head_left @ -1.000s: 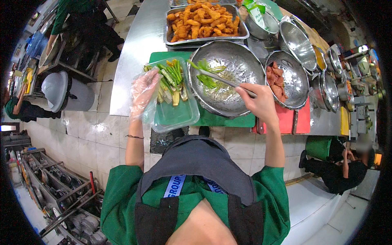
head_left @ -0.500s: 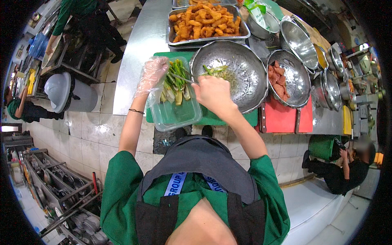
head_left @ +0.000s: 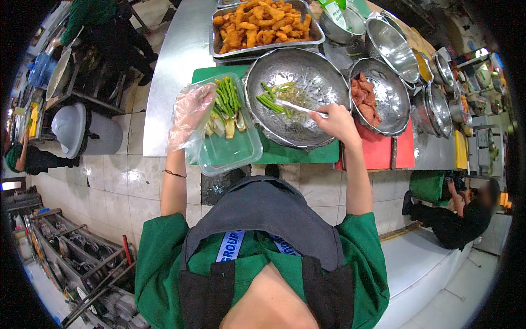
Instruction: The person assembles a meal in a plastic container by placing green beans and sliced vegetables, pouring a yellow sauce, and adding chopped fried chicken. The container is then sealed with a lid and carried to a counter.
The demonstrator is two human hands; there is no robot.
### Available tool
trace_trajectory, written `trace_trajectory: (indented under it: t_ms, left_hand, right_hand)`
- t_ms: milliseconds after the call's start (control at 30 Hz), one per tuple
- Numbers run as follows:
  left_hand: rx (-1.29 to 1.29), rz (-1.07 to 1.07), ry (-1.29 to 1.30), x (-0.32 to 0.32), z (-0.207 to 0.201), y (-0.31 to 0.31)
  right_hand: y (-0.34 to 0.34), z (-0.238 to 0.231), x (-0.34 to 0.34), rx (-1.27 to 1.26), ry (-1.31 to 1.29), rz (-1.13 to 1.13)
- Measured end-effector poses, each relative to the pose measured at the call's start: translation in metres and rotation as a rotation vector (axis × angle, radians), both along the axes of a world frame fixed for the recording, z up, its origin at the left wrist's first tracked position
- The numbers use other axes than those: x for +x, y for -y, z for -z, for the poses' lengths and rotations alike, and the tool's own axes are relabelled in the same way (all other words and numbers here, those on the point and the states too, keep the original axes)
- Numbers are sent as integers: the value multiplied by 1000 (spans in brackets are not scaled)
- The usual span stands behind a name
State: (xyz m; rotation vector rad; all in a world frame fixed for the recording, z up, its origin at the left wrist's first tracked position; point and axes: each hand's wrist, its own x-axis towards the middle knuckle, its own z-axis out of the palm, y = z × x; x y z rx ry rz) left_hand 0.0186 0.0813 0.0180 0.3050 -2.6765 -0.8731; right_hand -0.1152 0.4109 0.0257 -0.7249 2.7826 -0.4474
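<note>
Right fingers (head_left: pixel 320 115) around metal utensil (head_left: pixel 291 106); greens (head_left: pixel 268 104) beside tip.

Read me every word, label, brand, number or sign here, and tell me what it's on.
I don't copy out printed wording, but here is where it stands:
Pale band at the person's collar: large blue capitals, partly covered.
Green-and-white packet in a steel bowl: small green print on the white part.
Toward the picture's edges: too small or blurred to tell.
</note>
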Motion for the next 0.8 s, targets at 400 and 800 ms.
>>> trace_trajectory:
  t_ms: [400, 800]
  left_hand:
    - [151, -109, 3, 37, 14, 13]
    - [121, -112, 50, 45, 5, 15]
  right_hand:
    - [27, -11, -1, -80, -250, -84]
    - [25, -12, -41, 165, -479, -350]
